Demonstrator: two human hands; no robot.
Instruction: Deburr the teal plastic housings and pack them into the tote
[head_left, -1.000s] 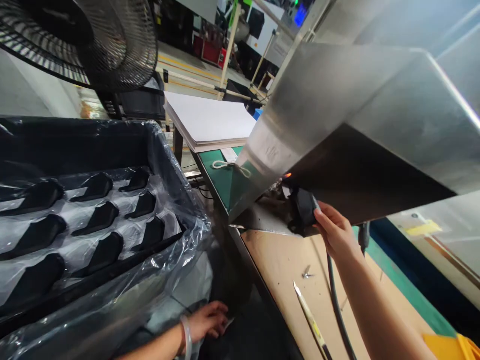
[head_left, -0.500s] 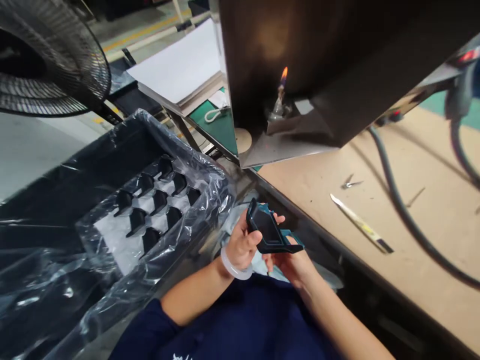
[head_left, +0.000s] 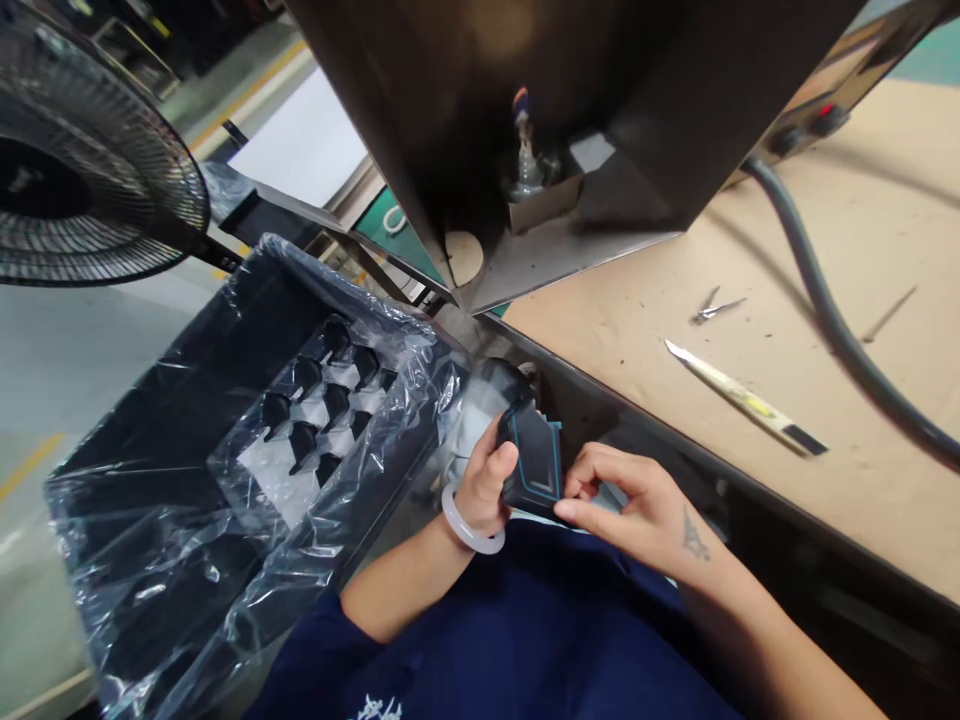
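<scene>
In front of my navy shirt, my left hand (head_left: 486, 484) is closed around the left side of a black moulded plastic part (head_left: 537, 450) with blue edging. Its thumb lies on the near face; the other fingers are mostly hidden behind. A pale bangle circles that wrist. From the right, my right hand (head_left: 626, 500) pinches the part's lower right edge between thumb and fingers. Whether anything small is also in that pinch I cannot make out. On the bench to the right lie a craft knife (head_left: 742, 398) and nail clippers (head_left: 716, 308).
A small burner (head_left: 525, 160) with a flame stands inside a dark metal hood (head_left: 615, 120). At left, a plastic-lined black bin (head_left: 112, 480) holds several black parts (head_left: 336, 402). A fan (head_left: 90, 170) stands beyond it. A thick hose (head_left: 825, 320) crosses the tan bench (head_left: 622, 320).
My right hand has come out from beneath the part to its right edge. The part has turned, showing its broader face more upright. The camera view has shifted and tilted.
</scene>
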